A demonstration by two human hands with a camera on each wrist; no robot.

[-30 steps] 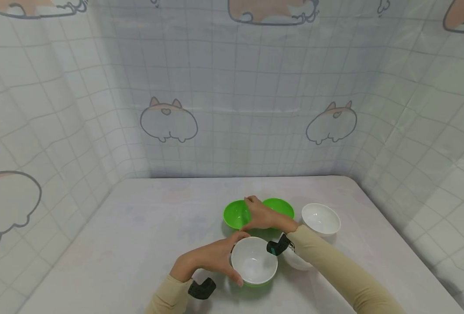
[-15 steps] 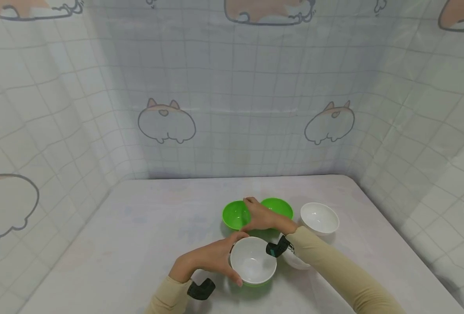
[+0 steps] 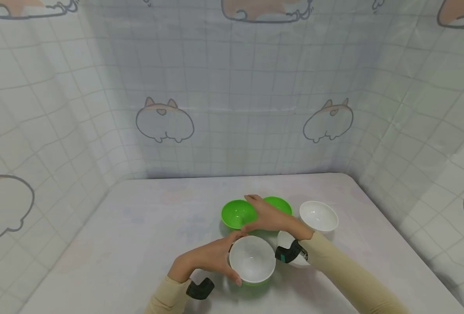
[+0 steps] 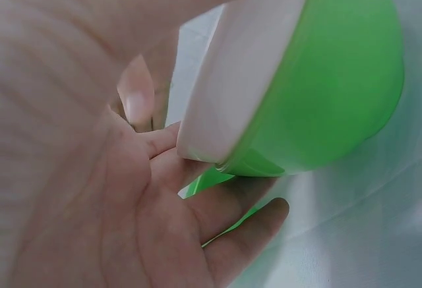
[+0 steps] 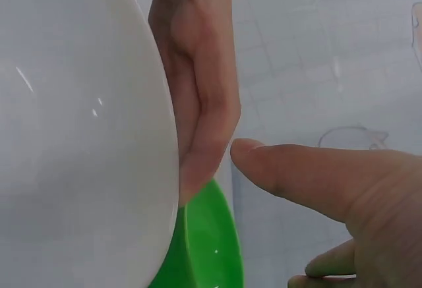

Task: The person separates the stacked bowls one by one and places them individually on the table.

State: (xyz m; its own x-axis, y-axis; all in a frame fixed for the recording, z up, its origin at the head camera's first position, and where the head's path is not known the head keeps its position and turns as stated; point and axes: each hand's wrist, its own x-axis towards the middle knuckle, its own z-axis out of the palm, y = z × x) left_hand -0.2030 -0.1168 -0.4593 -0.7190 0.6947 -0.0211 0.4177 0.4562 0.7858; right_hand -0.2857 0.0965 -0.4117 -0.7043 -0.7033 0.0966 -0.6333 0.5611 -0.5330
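Observation:
My left hand (image 3: 218, 257) grips the near white bowl (image 3: 252, 259), thumb on its near side and fingers at the far side. That bowl sits inside a green bowl (image 4: 343, 84), whose outside shows in the left wrist view. My right hand (image 3: 269, 214) hovers over the left green bowl (image 3: 235, 213) and the right green bowl (image 3: 280, 204), partly covering both. In the right wrist view its thumb (image 5: 297, 169) is extended close to my left fingers (image 5: 208, 97), and nothing shows in its grasp.
Another white bowl (image 3: 319, 216) stands at the right on the pale tabletop (image 3: 153, 218). A further white bowl (image 3: 284, 240) is partly hidden beneath my right wrist. Patterned cloth (image 3: 232, 109) surrounds the table at the back and sides.
My right hand and wrist have shifted slightly right, uncovering more of the left green bowl and of the white bowl under the wrist. My left hand keeps its grip in place.

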